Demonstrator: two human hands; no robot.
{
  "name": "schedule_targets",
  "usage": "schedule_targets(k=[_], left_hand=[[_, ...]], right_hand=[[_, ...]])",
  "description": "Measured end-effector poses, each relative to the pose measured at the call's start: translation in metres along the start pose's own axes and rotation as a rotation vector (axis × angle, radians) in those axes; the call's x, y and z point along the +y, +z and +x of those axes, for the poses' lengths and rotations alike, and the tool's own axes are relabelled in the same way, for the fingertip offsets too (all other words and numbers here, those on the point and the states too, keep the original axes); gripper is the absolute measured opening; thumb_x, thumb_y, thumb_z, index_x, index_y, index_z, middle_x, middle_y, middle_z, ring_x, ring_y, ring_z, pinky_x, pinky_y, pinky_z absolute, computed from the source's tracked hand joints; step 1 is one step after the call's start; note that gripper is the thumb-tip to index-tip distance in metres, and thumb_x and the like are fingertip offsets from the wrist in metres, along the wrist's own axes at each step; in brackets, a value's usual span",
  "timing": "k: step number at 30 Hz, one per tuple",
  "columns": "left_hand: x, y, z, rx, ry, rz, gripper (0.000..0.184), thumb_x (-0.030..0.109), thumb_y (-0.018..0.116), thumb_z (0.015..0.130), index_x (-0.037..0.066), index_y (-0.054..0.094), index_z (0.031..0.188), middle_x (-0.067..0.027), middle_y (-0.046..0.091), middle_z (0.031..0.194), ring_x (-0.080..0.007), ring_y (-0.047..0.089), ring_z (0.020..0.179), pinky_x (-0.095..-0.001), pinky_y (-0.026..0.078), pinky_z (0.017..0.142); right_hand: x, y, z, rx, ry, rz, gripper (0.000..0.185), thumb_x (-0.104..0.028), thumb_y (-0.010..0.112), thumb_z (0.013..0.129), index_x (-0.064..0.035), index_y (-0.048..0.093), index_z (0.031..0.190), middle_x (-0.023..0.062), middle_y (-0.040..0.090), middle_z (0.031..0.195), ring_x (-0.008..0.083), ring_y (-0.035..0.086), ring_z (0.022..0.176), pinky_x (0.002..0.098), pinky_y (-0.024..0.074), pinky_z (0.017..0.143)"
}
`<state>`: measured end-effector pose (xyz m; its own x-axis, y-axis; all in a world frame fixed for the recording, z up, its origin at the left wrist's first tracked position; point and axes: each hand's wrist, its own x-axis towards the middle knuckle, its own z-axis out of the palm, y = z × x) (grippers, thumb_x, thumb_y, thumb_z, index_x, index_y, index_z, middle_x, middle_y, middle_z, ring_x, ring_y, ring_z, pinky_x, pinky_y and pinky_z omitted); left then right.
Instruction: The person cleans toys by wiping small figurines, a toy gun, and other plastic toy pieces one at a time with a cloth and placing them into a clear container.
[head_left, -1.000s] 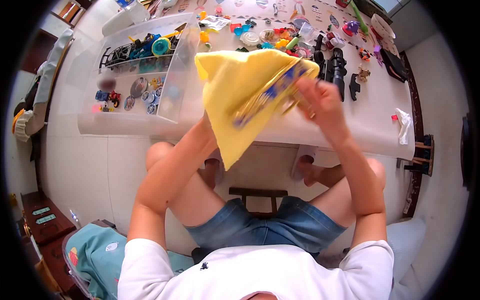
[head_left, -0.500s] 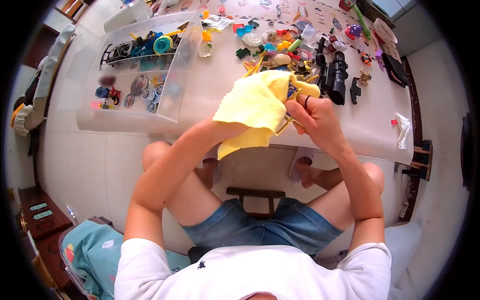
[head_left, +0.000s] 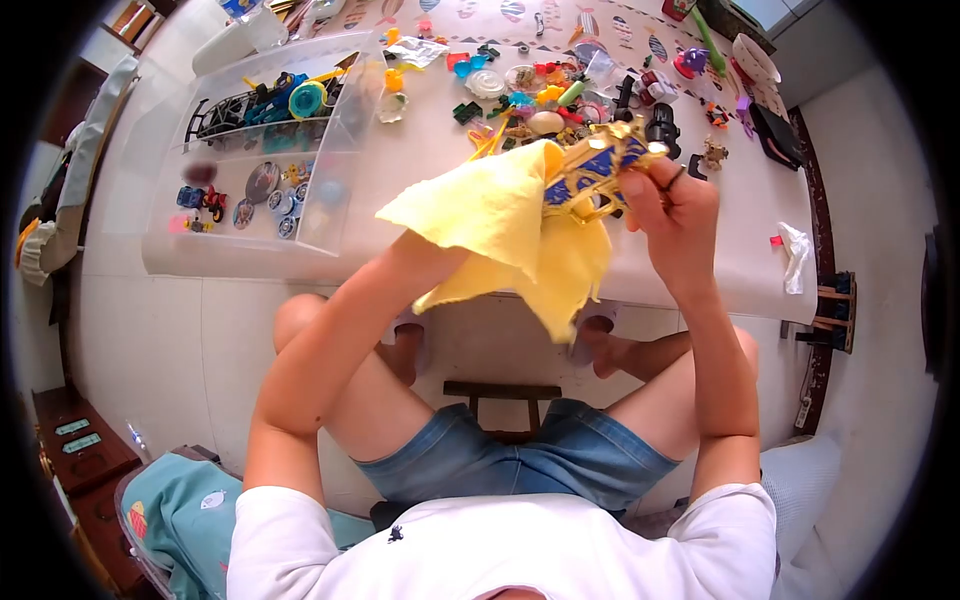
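A yellow cloth [head_left: 480, 205] drapes over my left hand [head_left: 440, 258] and hangs down past the table edge. My left fingers are hidden under it, where the cloth is gripped around the left end of a gold-and-blue toy [head_left: 595, 172]. My right hand [head_left: 680, 215], with a dark ring on one finger, pinches the toy's right end between thumb and fingers. The toy has gold bars over blue panels; its exact kind is unclear. Both hands are above the table's front edge, just in front of a heap of small toys [head_left: 545, 122].
On the left stands a clear plastic box [head_left: 335, 190] with compartments holding toy parts and round discs. A black scope-like piece [head_left: 661, 130] lies behind my right hand. Further right are a black pouch [head_left: 775, 135] and a crumpled white wrapper [head_left: 796, 258].
The cloth has slid left off most of the gold-and-blue toy, which now shows plainly. My right hand has moved slightly right and up; my left hand has shifted left.
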<state>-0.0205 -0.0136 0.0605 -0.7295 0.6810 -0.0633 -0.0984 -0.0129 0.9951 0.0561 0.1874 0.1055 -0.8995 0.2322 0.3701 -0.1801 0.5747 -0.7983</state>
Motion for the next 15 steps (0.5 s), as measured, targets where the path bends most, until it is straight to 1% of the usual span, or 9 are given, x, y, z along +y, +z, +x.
schedule_targets(k=[1, 3, 5, 7, 8, 10, 11, 13, 15], left_hand=[[0.011, 0.002, -0.002, 0.033, -0.209, -0.176, 0.038, 0.015, 0.057, 0.082, 0.006, 0.047, 0.117, -0.0084, 0.054, 0.109, -0.0154, 0.054, 0.092, -0.0277, 0.043, 0.078], [0.051, 0.005, -0.004, -0.182, 0.103, 0.636, 0.038, 0.014, 0.056, 0.083, 0.005, 0.046, 0.118, -0.0074, 0.053, 0.111, -0.0137, 0.052, 0.095, -0.0288, 0.043, 0.082], [0.051, 0.002, -0.002, -0.252, 0.116, 0.65, 0.038, 0.013, 0.056, 0.083, 0.003, 0.046, 0.118, -0.0067, 0.053, 0.112, -0.0124, 0.051, 0.096, -0.0292, 0.043, 0.084], [0.011, -0.009, -0.003, -0.157, -0.187, -0.144, 0.038, 0.013, 0.057, 0.082, 0.003, 0.047, 0.117, -0.0065, 0.053, 0.111, -0.0117, 0.051, 0.096, -0.0287, 0.043, 0.083], [0.004, -0.013, -0.002, -0.234, -0.137, -0.186, 0.038, 0.012, 0.06, 0.08, 0.001, 0.049, 0.114, -0.0055, 0.053, 0.111, -0.0103, 0.05, 0.096, -0.0271, 0.042, 0.084], [-0.022, -0.015, 0.004, -0.257, -0.097, -0.362, 0.042, 0.013, 0.065, 0.075, 0.002, 0.05, 0.113, -0.0058, 0.054, 0.108, -0.0128, 0.051, 0.096, -0.028, 0.042, 0.083], [-0.03, -0.011, 0.008, -0.263, 0.057, -0.157, 0.045, 0.015, 0.067, 0.071, 0.004, 0.051, 0.111, -0.0062, 0.055, 0.106, -0.0146, 0.052, 0.094, -0.0288, 0.043, 0.081], [-0.046, -0.002, 0.015, -0.177, 0.36, 0.272, 0.049, 0.02, 0.071, 0.065, 0.006, 0.053, 0.109, -0.007, 0.056, 0.1, -0.0181, 0.054, 0.089, -0.0303, 0.044, 0.078], [-0.03, -0.001, 0.017, -0.199, 0.419, 0.542, 0.04, 0.017, 0.067, 0.073, 0.005, 0.053, 0.109, -0.0058, 0.057, 0.1, -0.0141, 0.055, 0.089, -0.028, 0.046, 0.078]], right_hand=[[0.003, -0.003, -0.001, 0.009, -0.061, 0.015, 0.018, -0.018, 0.063, 0.078, -0.0004, 0.061, 0.077, 0.0017, 0.052, 0.05, 0.0041, 0.047, 0.043, 0.0188, 0.0365, 0.041], [0.01, -0.011, -0.003, 0.02, -0.183, 0.043, 0.019, -0.019, 0.063, 0.078, 0.0, 0.061, 0.078, 0.0014, 0.053, 0.051, 0.004, 0.046, 0.043, 0.0188, 0.0366, 0.041], [0.017, -0.016, -0.002, -0.026, -0.287, 0.021, 0.024, -0.022, 0.067, 0.074, 0.0, 0.061, 0.077, 0.0034, 0.052, 0.051, 0.0071, 0.047, 0.042, 0.0209, 0.0364, 0.041], [0.014, -0.018, -0.002, -0.109, -0.374, -0.071, 0.026, -0.025, 0.07, 0.071, -0.0009, 0.061, 0.076, 0.0047, 0.052, 0.051, 0.0105, 0.048, 0.041, 0.0224, 0.0362, 0.041], [0.01, -0.018, 0.0, -0.176, -0.44, -0.148, 0.029, -0.029, 0.071, 0.067, -0.0027, 0.061, 0.075, 0.0068, 0.052, 0.053, 0.0173, 0.049, 0.041, 0.0257, 0.0366, 0.041], [0.011, -0.012, 0.0, -0.219, -0.489, -0.194, 0.03, -0.03, 0.071, 0.066, -0.0038, 0.061, 0.075, 0.0072, 0.052, 0.053, 0.02, 0.049, 0.042, 0.0272, 0.0369, 0.041], [0.011, -0.009, 0.0, -0.237, -0.515, -0.219, 0.03, -0.031, 0.071, 0.066, -0.0043, 0.06, 0.074, 0.0074, 0.051, 0.053, 0.0213, 0.049, 0.042, 0.0279, 0.037, 0.041], [0.013, -0.003, -0.004, -0.242, -0.519, -0.269, 0.031, -0.033, 0.071, 0.065, -0.0054, 0.057, 0.067, 0.0063, 0.05, 0.051, 0.0222, 0.05, 0.043, 0.0298, 0.0385, 0.041], [0.014, 0.0, -0.005, -0.264, -0.547, -0.32, 0.031, -0.033, 0.071, 0.065, -0.006, 0.055, 0.063, 0.0056, 0.049, 0.05, 0.0221, 0.05, 0.043, 0.0298, 0.039, 0.04]])
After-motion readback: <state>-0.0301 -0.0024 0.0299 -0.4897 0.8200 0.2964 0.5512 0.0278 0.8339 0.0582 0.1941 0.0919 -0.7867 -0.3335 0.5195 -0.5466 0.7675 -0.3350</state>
